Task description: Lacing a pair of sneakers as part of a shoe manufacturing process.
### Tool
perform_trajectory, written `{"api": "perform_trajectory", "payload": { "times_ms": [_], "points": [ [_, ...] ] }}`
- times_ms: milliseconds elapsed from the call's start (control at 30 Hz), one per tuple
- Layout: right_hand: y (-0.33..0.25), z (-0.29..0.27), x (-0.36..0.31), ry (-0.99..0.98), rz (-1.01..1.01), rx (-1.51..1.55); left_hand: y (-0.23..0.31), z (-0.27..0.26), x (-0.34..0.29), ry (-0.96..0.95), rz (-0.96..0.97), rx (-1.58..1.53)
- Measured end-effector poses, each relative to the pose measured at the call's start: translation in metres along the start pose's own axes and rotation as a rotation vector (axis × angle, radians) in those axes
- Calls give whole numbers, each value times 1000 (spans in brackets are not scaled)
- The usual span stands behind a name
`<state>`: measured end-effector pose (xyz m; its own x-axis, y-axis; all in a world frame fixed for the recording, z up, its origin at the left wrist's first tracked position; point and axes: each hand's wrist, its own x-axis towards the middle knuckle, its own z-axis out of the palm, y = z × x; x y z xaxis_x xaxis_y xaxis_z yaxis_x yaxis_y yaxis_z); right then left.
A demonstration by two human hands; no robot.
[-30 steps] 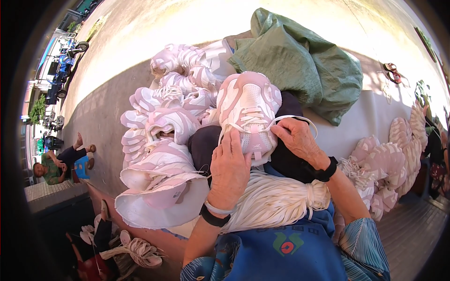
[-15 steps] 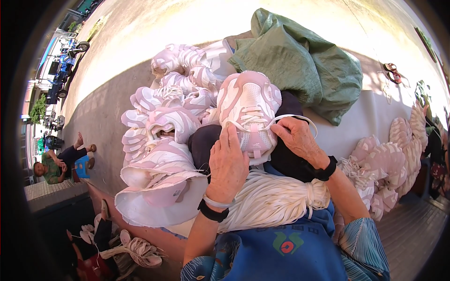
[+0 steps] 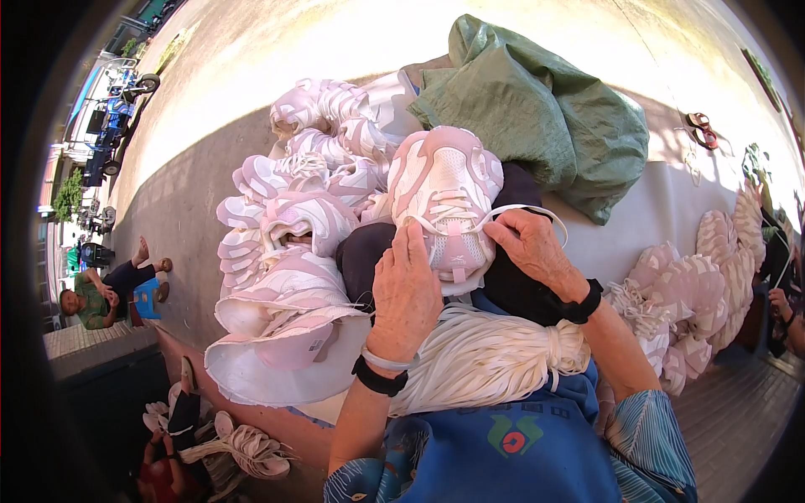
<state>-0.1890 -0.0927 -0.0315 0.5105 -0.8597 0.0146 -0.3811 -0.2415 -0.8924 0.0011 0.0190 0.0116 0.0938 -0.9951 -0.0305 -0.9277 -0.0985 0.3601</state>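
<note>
Across my knees rests a pink-and-white shoe upper, its lower rows threaded with a white shoelace. My left hand lies against the upper's left edge, fingers close together and pressed on one end of the lace. On the other side, my right hand pinches the lace between thumb and forefinger; a free length loops out beyond the knuckles. A thick bundle of white laces, tied at its right end, sits on my lap over a blue apron.
To the left lies a heap of similar shoe uppers. More uppers are stacked at the right. A green woven sack slumps beyond my knees. Other people sit at the left, lower left and far right.
My hands and the shoe upper have hardly moved. At the lower left, another person's arms have shifted, and at the far right a co-worker's hand has come into sight.
</note>
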Motion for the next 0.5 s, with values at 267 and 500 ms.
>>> {"api": "perform_trajectory", "payload": {
  "times_ms": [267,500],
  "points": [
    [-1,0,-1,-1,16,9,0,-3,1,17,6,-18],
    [-2,-1,-1,-8,28,9,1,-3,2,23,-7,-26]
  ]
}}
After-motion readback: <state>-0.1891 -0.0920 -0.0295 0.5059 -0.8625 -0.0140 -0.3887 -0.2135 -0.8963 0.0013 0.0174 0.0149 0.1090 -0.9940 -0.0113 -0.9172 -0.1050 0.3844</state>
